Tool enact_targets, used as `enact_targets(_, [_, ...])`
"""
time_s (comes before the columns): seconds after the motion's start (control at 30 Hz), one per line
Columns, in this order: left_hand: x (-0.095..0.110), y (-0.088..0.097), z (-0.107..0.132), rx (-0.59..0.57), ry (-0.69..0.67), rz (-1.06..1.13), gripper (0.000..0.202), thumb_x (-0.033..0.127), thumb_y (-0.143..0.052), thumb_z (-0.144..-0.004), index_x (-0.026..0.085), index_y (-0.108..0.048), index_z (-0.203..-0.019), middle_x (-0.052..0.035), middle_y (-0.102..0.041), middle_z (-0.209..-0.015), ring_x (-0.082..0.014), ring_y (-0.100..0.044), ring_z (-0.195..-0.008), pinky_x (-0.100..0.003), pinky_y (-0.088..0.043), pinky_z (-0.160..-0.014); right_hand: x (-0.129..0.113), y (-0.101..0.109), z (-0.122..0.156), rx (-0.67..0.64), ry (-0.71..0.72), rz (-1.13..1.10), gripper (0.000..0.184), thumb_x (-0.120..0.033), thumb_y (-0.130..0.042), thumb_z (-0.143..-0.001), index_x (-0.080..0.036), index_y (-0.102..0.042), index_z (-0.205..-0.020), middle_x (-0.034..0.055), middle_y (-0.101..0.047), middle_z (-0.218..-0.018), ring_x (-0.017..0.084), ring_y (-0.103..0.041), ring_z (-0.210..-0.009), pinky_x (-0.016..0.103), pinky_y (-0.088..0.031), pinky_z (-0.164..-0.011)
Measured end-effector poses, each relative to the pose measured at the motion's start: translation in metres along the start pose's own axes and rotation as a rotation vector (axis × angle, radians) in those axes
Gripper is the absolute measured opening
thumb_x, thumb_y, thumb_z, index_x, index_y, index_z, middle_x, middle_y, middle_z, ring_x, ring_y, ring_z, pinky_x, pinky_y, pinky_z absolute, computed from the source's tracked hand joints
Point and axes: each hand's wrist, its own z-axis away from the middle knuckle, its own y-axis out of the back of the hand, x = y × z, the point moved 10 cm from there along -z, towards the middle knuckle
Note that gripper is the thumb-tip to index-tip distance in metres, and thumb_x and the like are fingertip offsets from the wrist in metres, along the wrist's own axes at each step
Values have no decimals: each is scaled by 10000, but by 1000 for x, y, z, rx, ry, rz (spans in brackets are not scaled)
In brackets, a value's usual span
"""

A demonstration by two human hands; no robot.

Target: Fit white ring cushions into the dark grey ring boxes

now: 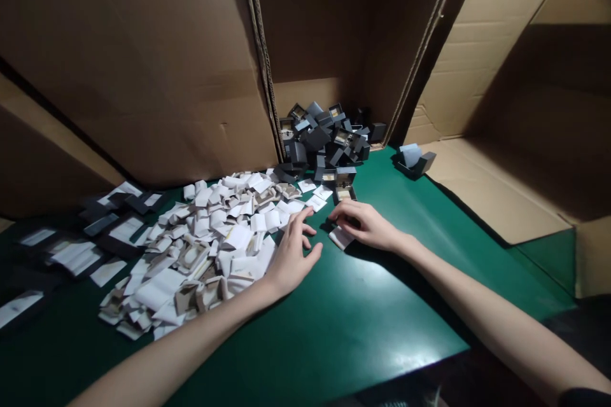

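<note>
My left hand (292, 254) hovers at the right edge of a big heap of small white folded paper pieces (205, 241), fingers spread and open, holding nothing. My right hand (365, 224) rests palm down on the green table (334, 324), fingers curled over a small white folded piece (340, 238) that sticks out under them. Just beyond my right hand stands a small open dark box (344, 184). A pile of small dark boxes (324, 137) fills the gap between the cardboard walls behind it.
Tall cardboard sheets (143, 63) wall off the back and sides. A single dark box with a grey lid (414, 159) sits at the right. Flat black cards with white labels (76, 248) lie at the far left. A cardboard flap (496, 191) covers the table's right side.
</note>
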Motion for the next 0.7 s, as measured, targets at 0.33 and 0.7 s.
enact_targets(0.33, [27,-23,-8,-43,-170,-363,587,66,-402,-872,234,-240,-1411,-109,-415,-1371,-224,-426,-1251,-443,-382,-1062,1,0,11,-42,230,311,226,-395,-540,-891,-179,-606,-897,106,-605,-972,205,-538,-891,343,-442,-778])
enact_targets(0.7, [40,-56,-58,-75,-400,-580,492,-21,-398,-787,147,-531,-1231,-124,-425,-1422,-266,-301,-1383,-498,-342,-1111,78,42,24,305,-344,-538,306,-480,-635,-795,-186,-557,-832,-29,-528,-660,88,-441,-529,218,-346,-482])
